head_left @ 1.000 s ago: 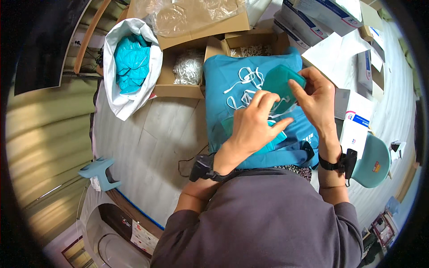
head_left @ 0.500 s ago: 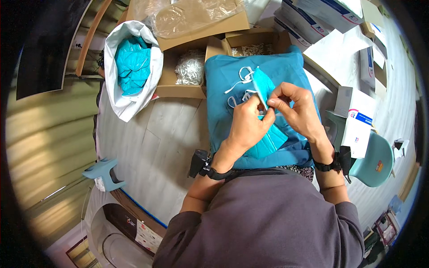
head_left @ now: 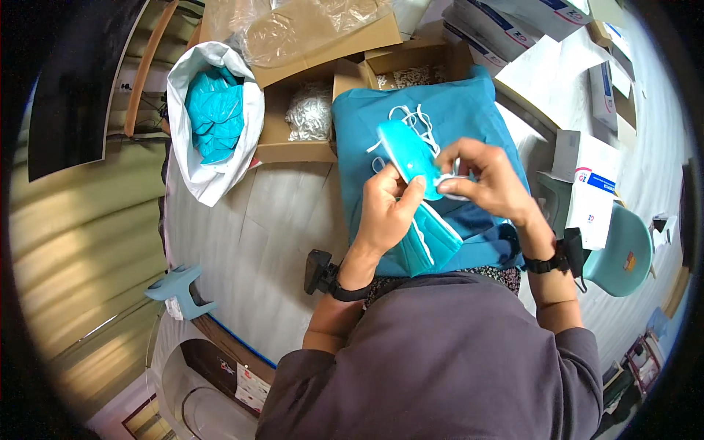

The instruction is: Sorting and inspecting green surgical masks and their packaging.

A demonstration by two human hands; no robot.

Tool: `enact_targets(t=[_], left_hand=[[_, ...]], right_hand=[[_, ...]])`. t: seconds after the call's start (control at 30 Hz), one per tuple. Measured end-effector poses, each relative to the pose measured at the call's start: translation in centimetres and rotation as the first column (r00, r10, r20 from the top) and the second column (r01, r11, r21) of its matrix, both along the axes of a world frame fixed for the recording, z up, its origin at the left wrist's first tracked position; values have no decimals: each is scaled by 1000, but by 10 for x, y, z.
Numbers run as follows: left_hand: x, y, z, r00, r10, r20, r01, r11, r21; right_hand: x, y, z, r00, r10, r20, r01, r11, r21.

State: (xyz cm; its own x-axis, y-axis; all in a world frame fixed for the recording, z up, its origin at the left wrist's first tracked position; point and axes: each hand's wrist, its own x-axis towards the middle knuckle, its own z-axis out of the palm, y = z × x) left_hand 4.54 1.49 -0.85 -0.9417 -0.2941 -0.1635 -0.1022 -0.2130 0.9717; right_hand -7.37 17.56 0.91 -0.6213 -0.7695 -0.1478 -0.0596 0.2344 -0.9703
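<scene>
A teal face mask [head_left: 402,150] is pinched at its lower edge between the thumb and fingers of my left hand [head_left: 383,213]. At that mask's right end, my right hand [head_left: 490,180] is closed on a white strap. More teal masks [head_left: 434,238] lie folded just below, partly on the blue cloth [head_left: 367,110] over my lap. Loose white straps [head_left: 424,132] spread on the cloth beyond my hands. My fingers hide the spot where strap and mask meet.
At the far left stands a white sack [head_left: 253,110] with teal masks [head_left: 214,117] inside. Cardboard boxes [head_left: 293,152] beyond the cloth hold white pieces [head_left: 309,114]. White printed boxes [head_left: 592,194] and a pale green chair [head_left: 623,249] are at the right.
The held mask has turned from nearly edge-on to show its broad teal face, tilting leftward. My right hand has drawn slightly right, and a white strap now shows at its fingertips.
</scene>
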Motion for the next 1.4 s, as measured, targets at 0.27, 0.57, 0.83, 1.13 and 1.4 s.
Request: enact_targets(t=[0.27,0.57,0.83,1.13,1.4], left_hand=[[-1,10,-3,999,-13,33,16,995,-97],[19,20,49,968,192,-164,-192,981,18],[14,-14,37,966,-120,227,-14,858,513],[12,-25,17,992,122,9,-114,951,-288],[1,-23,28,996,-2,92,46,874,-484]], right_hand=[[17,-12,-16,958,-55,-281,4,983,-182],[-27,27,-83,854,-360,-375,392,920,10],[-5,-15,-20,870,-187,-457,47,953,-299],[-11,3,-42,967,-88,237,176,908,-381],[-10,-27,-28,876,-401,-268,335,905,-261]])
